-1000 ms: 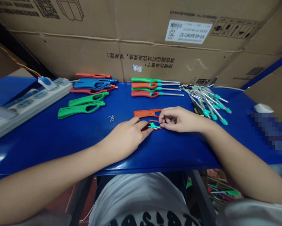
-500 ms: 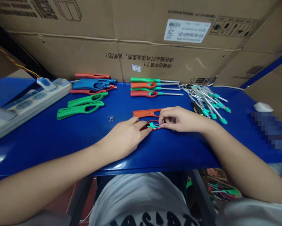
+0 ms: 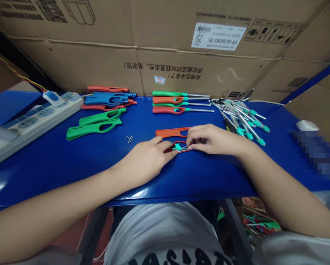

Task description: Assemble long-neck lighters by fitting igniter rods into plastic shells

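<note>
My left hand (image 3: 151,158) is closed over the handle end of a red lighter casing half (image 3: 179,142) lying on the blue table. Inside the casing's loop shows a teal trigger (image 3: 177,147) with thin wire beside it. At the casing's other end, my right hand (image 3: 206,139) pinches with thumb and forefinger; what exactly sits between the fingertips is too small to tell. Just beyond both hands lies an orange casing half (image 3: 171,132), its right end hidden behind my right hand.
Small screws (image 3: 129,139) lie left of my hands. Green casings (image 3: 95,129) and blue casings (image 3: 106,98) are at the left, near a power strip (image 3: 35,119). Lighters with metal tubes (image 3: 170,109) lie at the back; loose tube assemblies (image 3: 246,121) are heaped right, before a cardboard box (image 3: 98,66).
My right hand's fingers have shifted very slightly at the casing's end. My left hand stays where it was, and the other things have not moved.
</note>
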The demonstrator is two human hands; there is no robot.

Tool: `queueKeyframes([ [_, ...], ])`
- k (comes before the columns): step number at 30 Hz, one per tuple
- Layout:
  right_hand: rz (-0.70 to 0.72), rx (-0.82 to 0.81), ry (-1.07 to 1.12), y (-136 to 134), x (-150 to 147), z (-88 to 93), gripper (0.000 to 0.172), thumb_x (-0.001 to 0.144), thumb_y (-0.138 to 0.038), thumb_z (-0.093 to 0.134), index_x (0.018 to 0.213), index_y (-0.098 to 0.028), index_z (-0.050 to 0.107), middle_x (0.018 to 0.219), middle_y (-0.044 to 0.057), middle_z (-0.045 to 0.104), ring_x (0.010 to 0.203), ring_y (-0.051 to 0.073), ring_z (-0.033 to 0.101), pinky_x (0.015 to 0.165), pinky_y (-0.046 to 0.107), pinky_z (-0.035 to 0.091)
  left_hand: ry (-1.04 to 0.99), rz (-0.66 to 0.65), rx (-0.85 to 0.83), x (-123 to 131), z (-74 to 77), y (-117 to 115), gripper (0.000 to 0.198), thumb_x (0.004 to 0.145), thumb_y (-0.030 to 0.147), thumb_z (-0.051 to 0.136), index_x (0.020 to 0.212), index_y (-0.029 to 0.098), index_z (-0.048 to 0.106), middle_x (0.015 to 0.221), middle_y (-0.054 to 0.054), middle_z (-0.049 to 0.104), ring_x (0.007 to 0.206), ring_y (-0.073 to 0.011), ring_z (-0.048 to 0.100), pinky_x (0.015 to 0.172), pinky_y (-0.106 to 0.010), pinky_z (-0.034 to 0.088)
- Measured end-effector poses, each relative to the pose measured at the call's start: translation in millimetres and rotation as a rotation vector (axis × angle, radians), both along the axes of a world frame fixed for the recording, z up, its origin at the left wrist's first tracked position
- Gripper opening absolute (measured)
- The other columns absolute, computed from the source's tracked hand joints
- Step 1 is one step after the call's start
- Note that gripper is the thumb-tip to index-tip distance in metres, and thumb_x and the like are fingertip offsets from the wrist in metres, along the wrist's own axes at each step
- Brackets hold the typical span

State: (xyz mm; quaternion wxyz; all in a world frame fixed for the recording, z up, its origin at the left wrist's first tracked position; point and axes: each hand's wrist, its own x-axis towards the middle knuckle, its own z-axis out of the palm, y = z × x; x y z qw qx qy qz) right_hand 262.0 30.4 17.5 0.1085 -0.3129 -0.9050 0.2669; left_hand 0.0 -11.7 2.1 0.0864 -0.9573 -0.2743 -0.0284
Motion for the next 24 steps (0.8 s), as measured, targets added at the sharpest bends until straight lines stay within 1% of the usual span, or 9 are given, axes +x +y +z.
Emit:
queueKeyframes([
  [3, 0.015, 0.034, -0.016, -0.4, 0.1, 0.5, 0.009, 0.093, -0.020, 0.063, 0.092, -0.017, 0.071, 0.094, 0.005, 0.069, 0.085, 0.016, 0.063, 0.078, 0.028, 0.047, -0.029, 0.009, -0.019, 0.2, -0.5, 1.5, 0.037, 0.099, 0.018, 0.052, 0.132, 0.024, 0.067, 0.122, -0.011, 0.068, 0.105, -0.0273, 0.062, 0.080, -0.036, 0.059],
  [7, 0.002, 0.040, -0.044, -1.8, -1.8, -0.1, 0.009, 0.093, -0.018, 0.062, 0.092, -0.017, 0.071, 0.094, 0.005, 0.069, 0.083, 0.016, 0.063, 0.075, 0.028, 0.047, -0.036, 0.012, -0.049, 0.6, 0.0, 2.7, 0.036, 0.098, 0.018, 0.053, 0.131, 0.023, 0.068, 0.122, -0.011, 0.068, 0.105, -0.0277, 0.062, 0.084, -0.038, 0.058],
  [10, -0.011, 0.036, -0.043, -2.3, -1.8, 0.1, 0.009, 0.093, -0.018, 0.061, 0.093, -0.017, 0.070, 0.093, 0.005, 0.068, 0.081, 0.015, 0.062, 0.072, 0.026, 0.046, -0.036, 0.011, -0.059, 0.5, 0.6, 2.6, 0.036, 0.098, 0.018, 0.054, 0.131, 0.023, 0.068, 0.121, -0.012, 0.068, 0.106, -0.0284, 0.061, 0.083, -0.039, 0.058],
  [12, -0.023, 0.021, -0.031, -1.8, 0.1, 0.7, 0.007, 0.092, -0.018, 0.062, 0.094, -0.017, 0.069, 0.093, 0.004, 0.068, 0.079, 0.014, 0.060, 0.069, 0.025, 0.045, -0.038, 0.011, -0.060, 0.3, 0.2, 2.6, 0.037, 0.098, 0.018, 0.053, 0.131, 0.023, 0.068, 0.119, -0.012, 0.068, 0.105, -0.0283, 0.061, 0.083, -0.039, 0.058],
  [15, -0.021, -0.031, -0.014, -0.5, 3.9, 1.9, 0.006, 0.091, -0.020, 0.064, 0.095, -0.017, 0.068, 0.095, 0.003, 0.066, 0.074, 0.012, 0.057, 0.065, 0.024, 0.044, -0.057, 0.015, -0.067, 0.0, -1.9, 3.8, 0.037, 0.098, 0.017, 0.052, 0.131, 0.024, 0.068, 0.121, -0.012, 0.067, 0.110, -0.0286, 0.060, 0.087, -0.040, 0.057],
  [17, 0.004, -0.071, -0.008, -0.2, 5.0, 2.9, 0.007, 0.091, -0.022, 0.064, 0.095, -0.018, 0.068, 0.097, 0.004, 0.064, 0.074, 0.012, 0.056, 0.067, 0.024, 0.045, -0.077, 0.014, -0.075, -0.4, -3.7, 5.5, 0.039, 0.098, 0.016, 0.052, 0.133, 0.025, 0.067, 0.123, -0.011, 0.067, 0.112, -0.0283, 0.060, 0.090, -0.040, 0.057],
  [20, 0.038, -0.093, -0.010, -1.3, 3.4, 4.1, 0.011, 0.091, -0.028, 0.066, 0.094, -0.018, 0.069, 0.097, 0.004, 0.062, 0.076, 0.012, 0.055, 0.071, 0.025, 0.047, -0.099, 0.001, -0.092, -0.6, -5.4, 8.3, 0.041, 0.097, 0.014, 0.051, 0.135, 0.025, 0.065, 0.125, -0.010, 0.067, 0.112, -0.0275, 0.060, 0.092, -0.040, 0.056],
  [22, 0.045, -0.091, -0.005, -2.0, 2.5, 5.0, 0.017, 0.091, -0.033, 0.067, 0.097, -0.018, 0.070, 0.098, 0.004, 0.062, 0.074, 0.012, 0.054, 0.069, 0.025, 0.047, -0.110, -0.006, -0.102, -0.3, -5.5, 9.5, 0.042, 0.097, 0.014, 0.051, 0.135, 0.026, 0.065, 0.125, -0.010, 0.067, 0.111, -0.0276, 0.061, 0.092, -0.042, 0.056],
  [24, 0.020, -0.068, 0.016, -1.1, 4.3, 6.4, 0.022, 0.091, -0.038, 0.067, 0.101, -0.018, 0.070, 0.099, 0.005, 0.063, 0.071, 0.011, 0.054, 0.066, 0.025, 0.046, -0.119, -0.005, -0.107, 0.3, -4.9, 10.1, 0.042, 0.098, 0.015, 0.051, 0.135, 0.026, 0.065, 0.126, -0.010, 0.067, 0.110, -0.0277, 0.061, 0.092, -0.043, 0.056],
])
